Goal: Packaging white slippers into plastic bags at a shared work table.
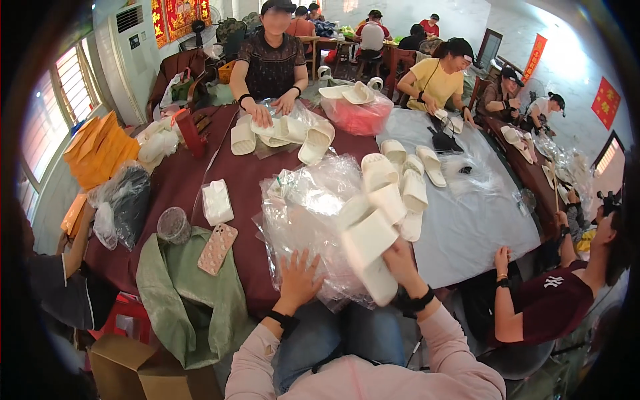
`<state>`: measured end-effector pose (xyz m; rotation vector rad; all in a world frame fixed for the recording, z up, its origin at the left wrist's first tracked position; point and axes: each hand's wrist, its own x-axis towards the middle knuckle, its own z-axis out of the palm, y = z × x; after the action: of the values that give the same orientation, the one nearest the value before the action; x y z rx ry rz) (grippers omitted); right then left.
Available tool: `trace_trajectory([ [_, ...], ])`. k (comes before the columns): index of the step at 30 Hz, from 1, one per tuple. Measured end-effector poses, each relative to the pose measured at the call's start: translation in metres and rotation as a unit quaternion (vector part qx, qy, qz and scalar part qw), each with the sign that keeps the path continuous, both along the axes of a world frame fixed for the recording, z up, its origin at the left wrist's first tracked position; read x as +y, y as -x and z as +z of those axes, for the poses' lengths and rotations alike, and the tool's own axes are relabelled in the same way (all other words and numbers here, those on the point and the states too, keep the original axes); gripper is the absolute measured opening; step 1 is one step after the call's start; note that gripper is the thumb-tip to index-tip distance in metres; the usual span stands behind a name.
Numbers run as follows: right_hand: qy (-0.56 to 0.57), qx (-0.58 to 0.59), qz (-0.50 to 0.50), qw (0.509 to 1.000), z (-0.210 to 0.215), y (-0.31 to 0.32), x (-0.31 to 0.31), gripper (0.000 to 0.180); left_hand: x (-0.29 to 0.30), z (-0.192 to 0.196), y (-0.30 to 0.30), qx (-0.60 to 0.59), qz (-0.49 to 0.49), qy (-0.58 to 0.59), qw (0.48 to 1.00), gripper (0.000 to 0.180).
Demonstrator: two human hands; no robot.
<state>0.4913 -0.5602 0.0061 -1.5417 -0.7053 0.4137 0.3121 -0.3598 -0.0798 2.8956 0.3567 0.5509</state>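
Observation:
My left hand (pixel 300 279) lies flat with its fingers spread on a pile of clear plastic bags (pixel 300 207) in front of me. At the pile's right edge my right hand (pixel 402 268) is closed round the side of a cream-white slipper (pixel 369 241), which sits tilted among other slippers. Its thumb and part of the fingers are hidden by the slipper. Just beyond stand more cream slippers (pixel 413 190) in a loose row leading away from me.
Left of the bags lie a white tissue pack (pixel 217 202), a patterned phone (pixel 218 249), a round clear tub (pixel 174 225) and a green cloth (pixel 190 293). Across the table a person handles slippers (pixel 287 130). Others work at right. An open cardboard box (pixel 127 353) stands lower left.

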Motion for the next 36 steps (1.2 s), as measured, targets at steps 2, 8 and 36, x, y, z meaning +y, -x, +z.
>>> trace_trajectory([
  [2,0.040,0.005,0.121,0.992,0.010,0.031,0.005,0.039,0.000,0.007,-0.004,-0.018,-0.044,0.096,0.994,0.060],
  [8,0.068,-0.043,0.308,0.948,0.044,0.089,0.076,0.038,0.027,-0.154,-0.007,-0.124,-0.138,0.584,0.790,0.068],
  [36,0.045,-0.227,0.051,0.972,-0.021,0.056,0.005,0.043,0.053,0.043,-0.014,0.044,-0.126,0.045,0.990,0.058],
])
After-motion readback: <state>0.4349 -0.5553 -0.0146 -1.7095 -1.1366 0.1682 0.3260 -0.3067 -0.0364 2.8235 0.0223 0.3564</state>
